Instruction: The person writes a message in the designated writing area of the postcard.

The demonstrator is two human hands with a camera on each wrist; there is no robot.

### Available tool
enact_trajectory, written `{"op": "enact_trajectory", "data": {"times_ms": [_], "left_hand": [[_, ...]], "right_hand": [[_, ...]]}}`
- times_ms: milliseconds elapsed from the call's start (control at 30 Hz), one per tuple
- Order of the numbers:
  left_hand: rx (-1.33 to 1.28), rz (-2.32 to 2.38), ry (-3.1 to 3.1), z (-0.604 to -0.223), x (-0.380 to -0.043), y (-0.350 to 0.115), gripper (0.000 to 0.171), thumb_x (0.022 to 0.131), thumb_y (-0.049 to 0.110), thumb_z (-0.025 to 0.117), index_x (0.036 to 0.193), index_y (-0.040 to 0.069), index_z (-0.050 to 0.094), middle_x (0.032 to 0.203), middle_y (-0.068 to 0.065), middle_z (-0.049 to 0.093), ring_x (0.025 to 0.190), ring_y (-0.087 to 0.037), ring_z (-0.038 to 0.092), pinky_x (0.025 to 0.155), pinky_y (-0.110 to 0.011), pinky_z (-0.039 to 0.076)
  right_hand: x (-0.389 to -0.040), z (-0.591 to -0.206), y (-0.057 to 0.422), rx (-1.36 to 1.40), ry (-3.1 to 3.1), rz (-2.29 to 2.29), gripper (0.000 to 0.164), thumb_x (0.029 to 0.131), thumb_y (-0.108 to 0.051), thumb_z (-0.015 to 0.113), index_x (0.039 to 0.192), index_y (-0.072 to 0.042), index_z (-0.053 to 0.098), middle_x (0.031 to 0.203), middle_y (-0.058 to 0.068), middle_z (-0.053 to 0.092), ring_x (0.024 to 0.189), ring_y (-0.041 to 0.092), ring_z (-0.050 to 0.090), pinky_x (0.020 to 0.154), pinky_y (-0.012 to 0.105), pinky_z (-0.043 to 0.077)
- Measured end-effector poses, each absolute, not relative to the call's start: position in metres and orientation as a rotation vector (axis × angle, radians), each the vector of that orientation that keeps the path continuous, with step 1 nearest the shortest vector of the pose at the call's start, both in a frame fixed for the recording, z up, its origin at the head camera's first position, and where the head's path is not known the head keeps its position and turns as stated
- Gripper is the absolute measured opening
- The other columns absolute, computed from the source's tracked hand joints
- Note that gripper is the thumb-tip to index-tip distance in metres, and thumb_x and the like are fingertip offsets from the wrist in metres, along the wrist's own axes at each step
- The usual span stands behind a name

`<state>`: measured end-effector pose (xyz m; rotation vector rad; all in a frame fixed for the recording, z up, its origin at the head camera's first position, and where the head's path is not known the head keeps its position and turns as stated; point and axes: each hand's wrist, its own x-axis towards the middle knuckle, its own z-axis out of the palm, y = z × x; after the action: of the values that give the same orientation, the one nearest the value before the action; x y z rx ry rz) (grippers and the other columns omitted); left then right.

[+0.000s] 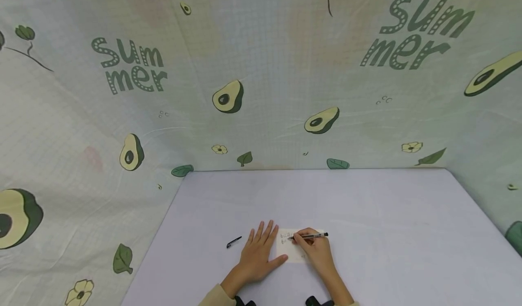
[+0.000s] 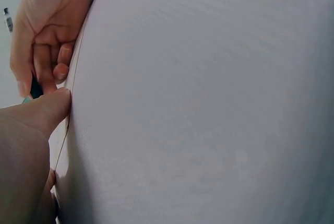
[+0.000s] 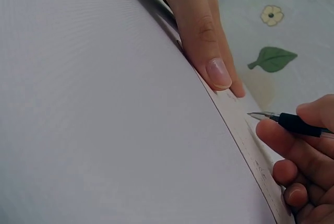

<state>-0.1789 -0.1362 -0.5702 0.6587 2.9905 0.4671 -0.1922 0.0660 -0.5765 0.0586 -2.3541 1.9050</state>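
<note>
A small pale sheet of paper (image 1: 294,254) with a few lines of dark handwriting lies on the table near its front edge. My right hand (image 1: 317,251) pinches a black pen (image 1: 314,235), its tip at the writing; in the right wrist view the pen (image 3: 298,124) shows a clear cone and dark grip. My left hand (image 1: 259,256) lies flat with fingers spread, its thumb on the paper's left edge. In the right wrist view that thumb (image 3: 218,72) presses the paper (image 3: 242,130). A black pen cap (image 1: 234,242) lies left of the left hand.
The white table (image 1: 367,206) stretches to the back and right. A cloth (image 1: 269,70) printed with avocados, leaves and lettering hangs behind it and at both sides. Dark objects (image 1: 316,301), partly cut off, show at the bottom edge by the wrists.
</note>
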Motion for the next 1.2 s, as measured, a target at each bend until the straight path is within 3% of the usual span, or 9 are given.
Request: {"op": "enact_trajectory", "data": {"times_ms": [1200], "left_hand": [[0.661,0.463,2.973,-0.5613,-0.1763,-0.137,0.086,0.098,0.065,0.043,0.159,0.008,0.025,0.165,-0.013,0.016,0.15,-0.038,0.01,0.116,-0.06,0.014]], "right_hand": [[-0.1904,-0.5771,0.0617,0.135,-2.345,1.836,0.007,0.091,-0.01,0.073,0.084,-0.012,0.072,0.074,-0.006,0.07,0.068,0.011,0.064,0.062,0.022,0.05]]}}
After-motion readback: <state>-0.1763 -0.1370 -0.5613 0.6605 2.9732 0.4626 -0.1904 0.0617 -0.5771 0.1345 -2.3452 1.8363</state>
